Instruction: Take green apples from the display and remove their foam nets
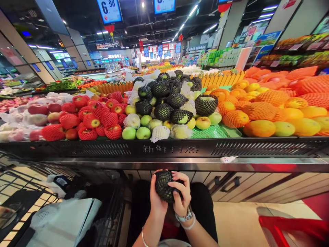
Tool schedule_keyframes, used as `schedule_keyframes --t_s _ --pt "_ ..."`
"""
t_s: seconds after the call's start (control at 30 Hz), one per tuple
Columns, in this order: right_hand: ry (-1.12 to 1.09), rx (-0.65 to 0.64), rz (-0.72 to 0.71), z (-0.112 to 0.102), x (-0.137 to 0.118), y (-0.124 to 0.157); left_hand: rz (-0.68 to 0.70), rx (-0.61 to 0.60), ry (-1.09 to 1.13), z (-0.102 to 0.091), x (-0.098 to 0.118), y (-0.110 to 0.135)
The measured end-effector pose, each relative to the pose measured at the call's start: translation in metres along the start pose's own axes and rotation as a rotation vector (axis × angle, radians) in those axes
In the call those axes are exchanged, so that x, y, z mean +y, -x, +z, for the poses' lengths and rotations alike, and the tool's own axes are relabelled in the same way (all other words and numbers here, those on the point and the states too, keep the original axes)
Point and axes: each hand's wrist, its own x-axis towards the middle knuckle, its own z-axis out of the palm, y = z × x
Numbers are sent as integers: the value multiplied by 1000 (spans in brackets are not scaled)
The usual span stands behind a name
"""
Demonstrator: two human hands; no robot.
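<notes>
The fruit in black foam netting [164,188] sits above the person's lap, the left hand [158,199] cupping its side and the right hand [183,192] curled over it, fingers spread on the mesh. It is probably firm, moderately heavy and bruisable; the net should cushion it and add grip, so its rounded sides seem the best hold. Beyond, the display bin [133,148] carries red-netted apples [91,121], green apples [143,133] and yellow-orange mangoes [259,128]; the wire cart [113,209] at left contains a pale, flat-sided box [65,219].
</notes>
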Motion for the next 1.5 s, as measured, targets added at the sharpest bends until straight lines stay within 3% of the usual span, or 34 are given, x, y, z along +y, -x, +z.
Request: schedule_keyframes --t_s 0.2,0.27,0.33,0.47,0.57,0.63,0.7,0.83,0.93,1.07,1.17,1.23,1.3,1.43,1.5 --pt "-81 -186 -13 -5 3 -5 213 23 -160 6 4 7" --pt "-124 -172 17 -4 1 -7 310 -4 -248 12 4 12" --pt "-177 -54 63 -1 -2 -8 377 -79 -319 17 2 16" --pt "-283 297 233 8 -11 -8 444 -214 -432 22 -6 18" --pt "-309 440 312 12 -12 -7 474 -184 -532 21 -12 12" --pt "-290 467 306 13 -9 -6 398 -135 -455 20 -15 5" --pt "-237 400 280 12 -5 -6 269 -77 -294 18 -16 -4" --pt "-65 67 249 4 0 -14 76 81 -75 13 -14 -23" --pt "150 -142 199 -9 -6 -26 243 121 -121 11 -8 -32" --pt "382 -242 -21 -26 -23 -40 606 64 -367 10 4 -36" --pt "453 -481 -182 -24 -29 -44 666 0 -512 9 12 -34" --pt "468 -585 -168 -15 -23 -41 613 -18 -520 8 14 -30" --pt "394 -489 -126 -3 -11 -32 526 -12 -472 8 12 -25" --pt "117 -38 -151 16 14 -7 412 -20 -421 5 1 -18" --pt "70 41 -110 20 19 1 418 -3 -416 2 -3 -16"
